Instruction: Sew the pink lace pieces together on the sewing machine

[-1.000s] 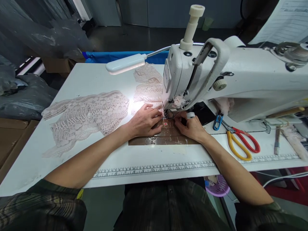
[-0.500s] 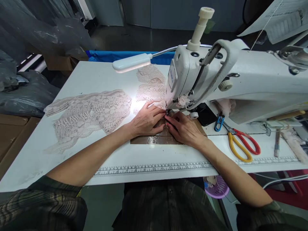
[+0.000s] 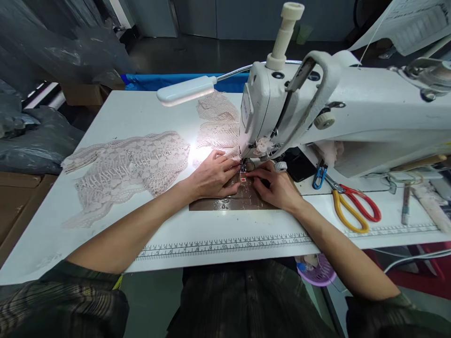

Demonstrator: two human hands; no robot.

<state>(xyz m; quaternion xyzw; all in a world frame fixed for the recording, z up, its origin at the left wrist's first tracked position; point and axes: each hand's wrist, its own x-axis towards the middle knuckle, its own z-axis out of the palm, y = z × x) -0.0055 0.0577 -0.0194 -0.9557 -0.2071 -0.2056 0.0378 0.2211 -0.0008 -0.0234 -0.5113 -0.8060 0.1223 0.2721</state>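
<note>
My left hand (image 3: 216, 176) lies flat, its fingers stretched toward the presser foot (image 3: 243, 165) of a white sewing machine (image 3: 262, 110). Pale pink lace (image 3: 221, 134) reaches from behind those fingertips to the foot. On the right, my right hand (image 3: 276, 188) has its index finger stretched to a small white tag with a red mark (image 3: 243, 179) just in front of the foot. A gap shows between that finger and the thumb, and the other fingers are curled. Both hands rest over a shiny brown sheet (image 3: 211, 204).
Another lace piece (image 3: 130, 162) lies spread on the white table (image 3: 105, 117). A lamp (image 3: 186, 90) hangs over the lace. To the right are blue thread snips (image 3: 320, 176), scissors with red and yellow handles (image 3: 348, 213) and a dark phone-like slab (image 3: 299, 164). A printed ruler (image 3: 225, 246) runs along the front edge.
My right hand has shifted slightly right, opening a gap from the left hand. The tag with the red mark now shows more fully. My left hand stays nearly still; the view shifts slightly.
</note>
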